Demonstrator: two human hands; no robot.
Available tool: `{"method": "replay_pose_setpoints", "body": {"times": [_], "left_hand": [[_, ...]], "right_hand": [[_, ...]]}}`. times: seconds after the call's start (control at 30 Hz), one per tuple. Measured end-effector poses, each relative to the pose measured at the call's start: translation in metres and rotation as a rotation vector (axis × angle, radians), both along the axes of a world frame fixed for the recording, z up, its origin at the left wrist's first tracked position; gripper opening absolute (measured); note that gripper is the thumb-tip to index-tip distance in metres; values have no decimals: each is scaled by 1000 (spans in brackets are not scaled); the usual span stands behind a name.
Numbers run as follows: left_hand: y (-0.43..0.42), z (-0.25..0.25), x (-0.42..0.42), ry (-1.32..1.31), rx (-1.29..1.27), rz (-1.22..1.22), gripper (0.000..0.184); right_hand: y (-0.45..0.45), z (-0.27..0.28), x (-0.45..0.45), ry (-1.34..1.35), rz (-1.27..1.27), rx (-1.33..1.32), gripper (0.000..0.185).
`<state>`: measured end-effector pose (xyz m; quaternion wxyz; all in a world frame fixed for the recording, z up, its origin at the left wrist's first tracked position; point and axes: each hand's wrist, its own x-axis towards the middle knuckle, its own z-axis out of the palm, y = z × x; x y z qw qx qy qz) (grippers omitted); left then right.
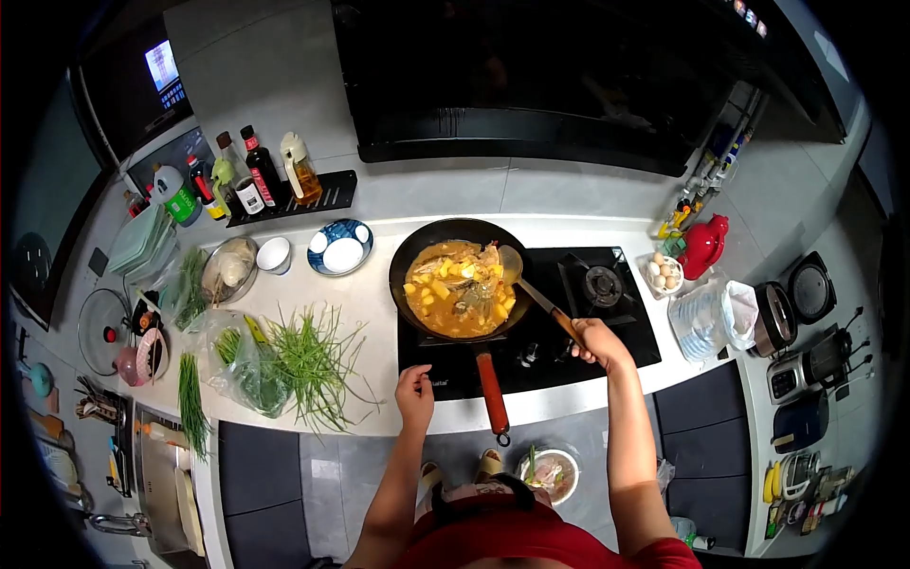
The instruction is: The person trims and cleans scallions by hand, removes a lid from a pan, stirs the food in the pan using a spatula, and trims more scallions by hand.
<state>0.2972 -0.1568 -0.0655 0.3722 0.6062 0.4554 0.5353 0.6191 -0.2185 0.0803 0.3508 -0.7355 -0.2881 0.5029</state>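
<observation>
A black wok (pixel 462 229) with a red handle sits on the left side of the gas cooktop (pixel 616 356). Inside it is a brown stew with yellow chunks (pixel 455 289). My right hand (pixel 599 343) is wrapped round the wooden handle of a metal ladle (pixel 533 292), whose round head rests at the wok's right inner side, partly in the food. Just left of the red wok handle, over the counter's front edge, my left hand (pixel 414 394) hangs with its fingers loosely curled and nothing visible in them.
Green chives (pixel 318 365) and a plastic bag of greens (pixel 248 375) lie on the left counter. Behind them stand a blue-rimmed plate (pixel 339 248), a white bowl (pixel 274 255) and sauce bottles (pixel 261 171). Eggs (pixel 663 273) sit right of the cooktop. A basin (pixel 566 486) is on the floor.
</observation>
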Motion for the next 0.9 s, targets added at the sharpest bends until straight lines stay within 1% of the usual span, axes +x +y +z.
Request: {"method": "replay_pose_setpoints", "body": {"times": [0.07,0.13,0.2,0.33,0.5,0.57,0.67,0.8,0.9], "left_hand": [[2,0,-5,5,-8,6,21],[2,3,-9,9,-22,18,21],[1,5,-13,11,-43,33,21],[1,0,-20,11,-81,59,22],[-3,6,-28,86,-66,113,23],[-5,6,-31,70,-77,121,23],[-6,6,-31,66,-81,126,22],[-8,9,-28,36,-96,116,22],[-9,11,-26,98,-98,98,20]], "right_hand": [[14,-19,17,228,1,-4,29],[30,-22,13,418,-23,-59,25],[42,-36,10,524,1,-73,23],[46,-49,3,674,-32,-43,21],[47,-51,8,700,-17,-36,21],[50,-57,12,715,1,-27,21],[56,-55,-5,652,-27,-14,20],[52,-64,-7,765,-82,27,20],[41,-69,-8,699,-92,97,19]]}}
